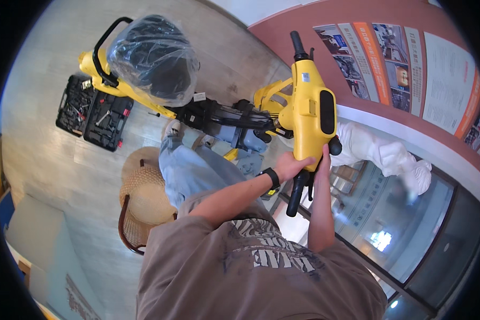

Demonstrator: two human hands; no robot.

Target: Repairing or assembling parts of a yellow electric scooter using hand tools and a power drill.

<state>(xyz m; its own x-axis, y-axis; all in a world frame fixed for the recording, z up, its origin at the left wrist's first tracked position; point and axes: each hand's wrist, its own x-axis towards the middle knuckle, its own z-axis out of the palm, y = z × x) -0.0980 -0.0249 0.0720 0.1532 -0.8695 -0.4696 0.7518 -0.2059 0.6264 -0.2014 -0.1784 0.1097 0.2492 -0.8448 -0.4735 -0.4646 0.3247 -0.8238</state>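
A yellow electric scooter stands before me with its front bodywork off, so the dark frame and cables (229, 114) show. Its yellow handlebar cover (306, 109) carries a dark oval display (327, 112) and a black grip at each end. My left hand (290, 166), with a black band on the wrist, grips the cover's near end, thumb on top. On the other side of that same end, my right hand (323, 162) presses with fingers stretched up along the edge. The near black grip (295, 197) sticks out below both hands. What the fingertips touch underneath is hidden.
A plastic-wrapped black seat (154, 61) sits on the scooter's rear. Beside it an open black toolbox (93, 112) lies on the floor. A wicker chair (144, 200) stands to my left. White crumpled plastic (378, 152) lies right of the handlebar, near a poster wall (368, 64).
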